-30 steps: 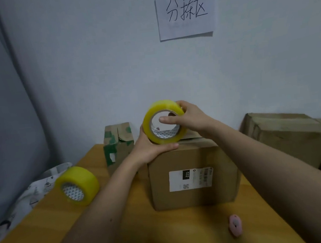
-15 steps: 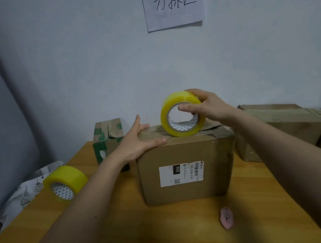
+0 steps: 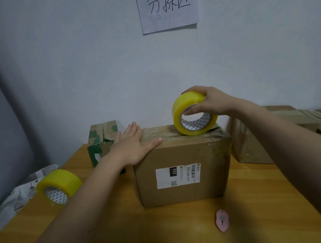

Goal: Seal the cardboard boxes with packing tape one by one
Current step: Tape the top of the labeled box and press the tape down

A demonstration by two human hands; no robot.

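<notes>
A brown cardboard box (image 3: 180,156) with a white shipping label stands in the middle of the wooden table. My left hand (image 3: 132,145) lies flat, fingers spread, on the box's top left corner. My right hand (image 3: 210,101) grips a yellow tape roll (image 3: 193,114), thumb through its core, and the roll stands on edge on the right part of the box top. Clear tape lies along the top seam between my hands.
A second yellow tape roll (image 3: 59,186) lies at the table's left edge beside a patterned bag (image 3: 16,198). A green-printed box (image 3: 100,140) stands behind my left hand. More cardboard boxes (image 3: 254,143) sit at the right. A small pink cutter (image 3: 222,220) lies near the front. Wall close behind.
My right hand has drawn the tape roll rightward across the box top. My left hand let go of the roll and now presses flat on the left corner.
</notes>
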